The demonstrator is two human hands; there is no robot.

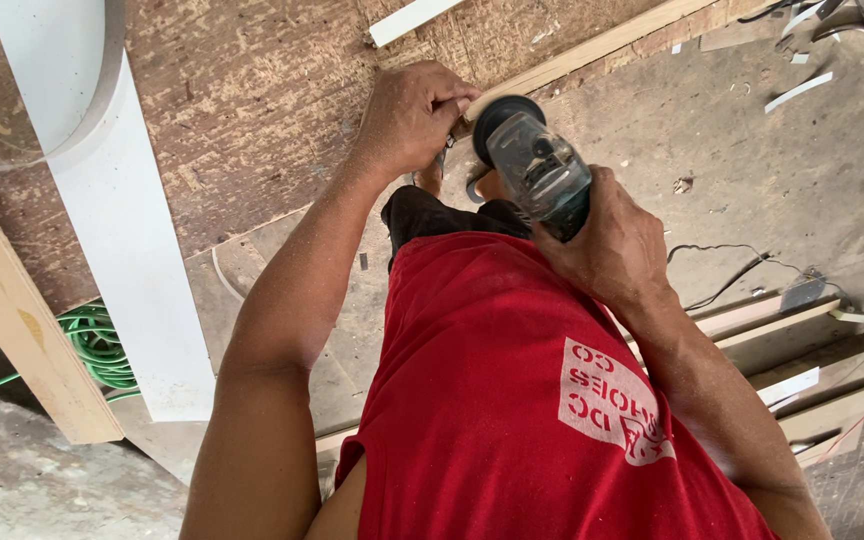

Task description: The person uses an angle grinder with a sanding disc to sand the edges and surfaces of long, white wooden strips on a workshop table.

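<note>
My right hand [617,245] grips the dark body of a small hand-held router [537,165] with a clear base and a black round plate, held up in front of my red shirt. My left hand [414,115] is closed at the router's base, fingers pinched on a small metal tool [442,158] beside the plate. Both hands meet over the edge of a chipboard sheet [272,90]. What the tool touches under the fingers is hidden.
A long wooden strip [592,48] runs along the chipboard's edge. A white curved panel [102,180] and a timber board [22,320] lie at left beside a coiled green hose [97,345]. Stacked wood offcuts [802,370] and a black cable [722,270] lie on the concrete floor at right.
</note>
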